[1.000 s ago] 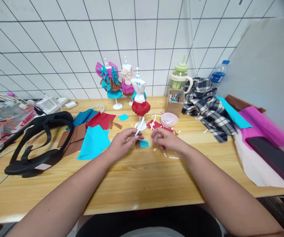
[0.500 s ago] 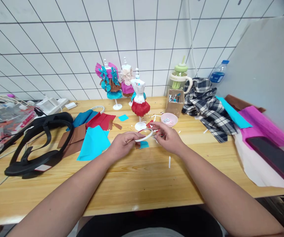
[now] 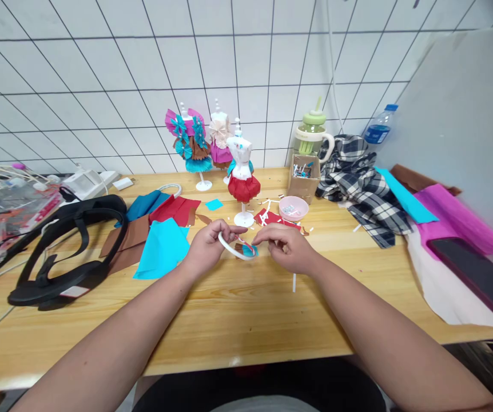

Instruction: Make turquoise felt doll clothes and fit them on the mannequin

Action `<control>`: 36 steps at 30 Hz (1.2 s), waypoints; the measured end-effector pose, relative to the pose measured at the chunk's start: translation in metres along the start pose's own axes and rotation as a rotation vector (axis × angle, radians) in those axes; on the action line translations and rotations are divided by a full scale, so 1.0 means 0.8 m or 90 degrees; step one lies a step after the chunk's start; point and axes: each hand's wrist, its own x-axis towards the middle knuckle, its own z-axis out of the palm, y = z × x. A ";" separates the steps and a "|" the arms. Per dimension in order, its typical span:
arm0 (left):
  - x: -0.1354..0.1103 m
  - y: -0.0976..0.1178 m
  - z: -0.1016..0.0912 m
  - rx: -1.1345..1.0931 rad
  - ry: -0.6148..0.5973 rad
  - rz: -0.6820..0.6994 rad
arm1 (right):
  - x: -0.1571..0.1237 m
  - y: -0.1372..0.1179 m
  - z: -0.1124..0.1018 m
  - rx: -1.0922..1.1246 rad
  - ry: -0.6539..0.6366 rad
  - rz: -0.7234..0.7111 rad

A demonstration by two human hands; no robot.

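Note:
My left hand (image 3: 207,247) pinches a thin white tape roll (image 3: 233,248), a ring held just above the wooden table (image 3: 238,309). My right hand (image 3: 287,247) is closed in a pinch at the ring's right side, by its loose end. Under the ring lies a small teal and brown paper piece (image 3: 249,249). Behind my hands stands a white mannequin with a red skirt (image 3: 242,171).
Two more dressed mannequins (image 3: 197,143) stand at the wall. Teal, red and brown paper sheets (image 3: 160,229) lie left, beside a black headset (image 3: 64,246). A pink bowl (image 3: 293,208), cardboard box (image 3: 304,177), green cup (image 3: 313,134), plaid cloth (image 3: 358,183) and magenta paper (image 3: 456,217) sit right.
The white ring has swung from lying level between my hands to hanging below my left fingers. My right hand dropped slightly and closed in beside it.

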 end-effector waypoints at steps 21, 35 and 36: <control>-0.011 0.020 -0.004 0.174 -0.166 0.162 | 0.000 0.000 -0.005 -0.193 0.101 -0.051; -0.017 0.019 0.008 0.436 -0.114 0.203 | 0.003 -0.010 0.018 0.054 0.223 0.178; -0.017 0.018 0.007 0.477 -0.113 0.221 | 0.004 -0.010 0.021 0.089 0.208 0.188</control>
